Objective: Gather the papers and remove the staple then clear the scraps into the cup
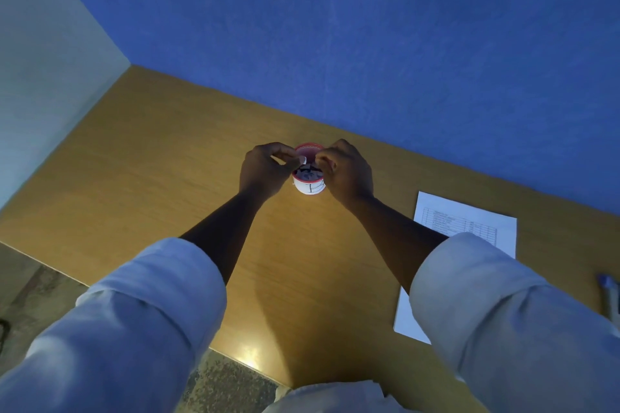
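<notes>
A small white cup (310, 185) with a red rim stands on the wooden desk near the blue back wall; several paper scraps lie inside it. Both hands hover right over its mouth. My left hand (265, 168) pinches a small white paper scrap (304, 159) between thumb and fingers above the rim. My right hand (347, 168) has its fingertips pinched together beside that scrap, and I cannot tell whether it also touches the scrap. A printed sheet of paper (466, 228) lies flat on the desk to the right, partly hidden by my right sleeve.
The wooden desk (161, 178) meets a blue wall behind and a pale partition on the left. A blue-capped pen (609, 292) lies at the far right edge. Below the desk's front edge shows speckled floor (228, 382).
</notes>
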### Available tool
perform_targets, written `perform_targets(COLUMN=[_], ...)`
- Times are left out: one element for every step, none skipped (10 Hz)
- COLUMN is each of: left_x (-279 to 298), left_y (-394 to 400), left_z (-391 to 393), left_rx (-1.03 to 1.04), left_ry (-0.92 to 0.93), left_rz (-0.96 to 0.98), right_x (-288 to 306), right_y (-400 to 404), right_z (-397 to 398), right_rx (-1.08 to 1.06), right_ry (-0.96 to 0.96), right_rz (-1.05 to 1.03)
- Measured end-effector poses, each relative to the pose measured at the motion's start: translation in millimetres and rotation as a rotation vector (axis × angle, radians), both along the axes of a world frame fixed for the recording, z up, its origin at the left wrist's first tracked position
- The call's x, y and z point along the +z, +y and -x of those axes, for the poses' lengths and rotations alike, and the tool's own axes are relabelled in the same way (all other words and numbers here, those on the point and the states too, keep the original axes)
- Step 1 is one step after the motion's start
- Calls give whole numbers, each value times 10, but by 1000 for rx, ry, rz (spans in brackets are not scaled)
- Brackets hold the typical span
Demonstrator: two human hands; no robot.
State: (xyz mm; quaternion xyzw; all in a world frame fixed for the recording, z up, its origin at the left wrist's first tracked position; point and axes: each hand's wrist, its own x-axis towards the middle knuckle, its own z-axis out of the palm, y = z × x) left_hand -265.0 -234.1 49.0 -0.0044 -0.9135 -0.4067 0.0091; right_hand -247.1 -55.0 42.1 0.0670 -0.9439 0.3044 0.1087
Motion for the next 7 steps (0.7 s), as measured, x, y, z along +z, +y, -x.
perform_targets(left_x=[10, 1, -5, -28, -52, -85, -122], left_y=[63, 101, 117, 98, 80, 64, 49], left_z=[-5, -13, -34, -57, -103, -164, -252], left_rx=[-26, -44, -36, -28, -4, 31, 103], left_ry=[-7, 0, 34, 53, 69, 88, 83], left_rz=[32, 72, 83, 89, 100, 108, 81], right_x=[-10, -31, -51, -64, -50, -58, -86], right_y=[0, 4, 53, 110, 145, 206, 242], right_z=[14, 20, -7, -45, -86, -144, -229], right_rx=[2, 9, 8, -15, -43, -50, -66], right_ry=[-20, -35, -39, -26, -11, -20, -23], right_rz=[-46, -89, -113, -107, -76, -52, -31])
